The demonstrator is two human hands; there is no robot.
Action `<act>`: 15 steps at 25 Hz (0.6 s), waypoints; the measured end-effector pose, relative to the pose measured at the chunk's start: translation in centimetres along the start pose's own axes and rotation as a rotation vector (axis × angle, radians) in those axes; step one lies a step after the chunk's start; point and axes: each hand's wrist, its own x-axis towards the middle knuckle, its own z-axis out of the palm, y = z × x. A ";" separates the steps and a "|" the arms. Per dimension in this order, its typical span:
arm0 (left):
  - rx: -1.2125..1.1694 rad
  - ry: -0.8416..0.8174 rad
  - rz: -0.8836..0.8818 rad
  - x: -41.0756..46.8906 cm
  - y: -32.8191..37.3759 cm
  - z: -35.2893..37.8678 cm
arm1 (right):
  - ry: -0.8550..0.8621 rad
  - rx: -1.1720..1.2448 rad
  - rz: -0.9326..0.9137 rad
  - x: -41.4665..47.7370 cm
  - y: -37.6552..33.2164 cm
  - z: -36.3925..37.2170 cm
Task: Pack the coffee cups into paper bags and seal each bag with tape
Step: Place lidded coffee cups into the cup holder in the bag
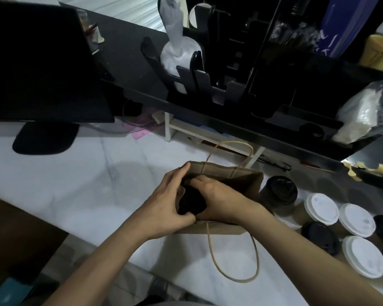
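Two hands work at the mouth of a brown paper bag [248, 184] standing open on the white tabletop [86, 184], just below the middle of the view. The left hand [168, 199] wraps round the bag's 9 o'clock end, fingers over the far rim and thumb on the near one, holding the mouth apart. The right hand [217, 197] reaches in from 3 o'clock with its fingers down on a dark-lidded cup [191, 200] inside. Whether they grip the cup or only press on it cannot be told, since the fingertips are hidden.

More coffee cups [321, 208], some with white lids and some with black, wait close together at the bag's 3 to 4 o'clock, the nearest touching or almost touching its side. Yellowish tape tabs [372, 171] hang ready along an edge at 2 o'clock.

The step looks like seating the first cup. The risks are likely these: the thin paper rim may tear or crease under the left hand's pull; the cup may settle tilted and loosen its lid; and the right forearm, crossing just above the waiting cups, could knock one over. The near handle [234, 261] trails loose toward 6 o'clock and could snag a wrist.
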 end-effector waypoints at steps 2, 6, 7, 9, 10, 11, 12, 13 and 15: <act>0.005 0.005 0.001 0.0 0.0 0.0 | 0.002 -0.036 -0.023 0.2 0.2 0.6; 0.011 0.005 -0.001 0.0 0.0 0.1 | -0.006 -0.104 -0.050 0.9 0.0 1.2; 0.012 0.007 -0.002 0.0 0.1 0.1 | -0.016 -0.129 -0.051 1.1 -0.2 1.5; 0.013 0.016 -0.005 0.0 0.0 0.0 | -0.029 -0.160 -0.051 1.6 -0.6 1.9; 0.011 0.016 -0.011 0.0 0.0 0.0 | -0.035 -0.162 -0.050 1.8 -0.7 2.0; 0.008 0.013 -0.012 -0.1 0.0 0.0 | -0.041 -0.156 -0.045 1.9 -0.8 2.0; 0.004 0.010 -0.010 -0.1 0.1 0.0 | -0.044 -0.151 -0.044 1.9 -0.7 1.9; 0.002 0.008 -0.008 -0.1 0.2 0.0 | -0.048 -0.148 -0.042 1.8 -0.6 1.8; 0.002 0.007 -0.011 -0.2 0.2 0.0 | -0.048 -0.139 -0.046 1.7 -0.4 1.7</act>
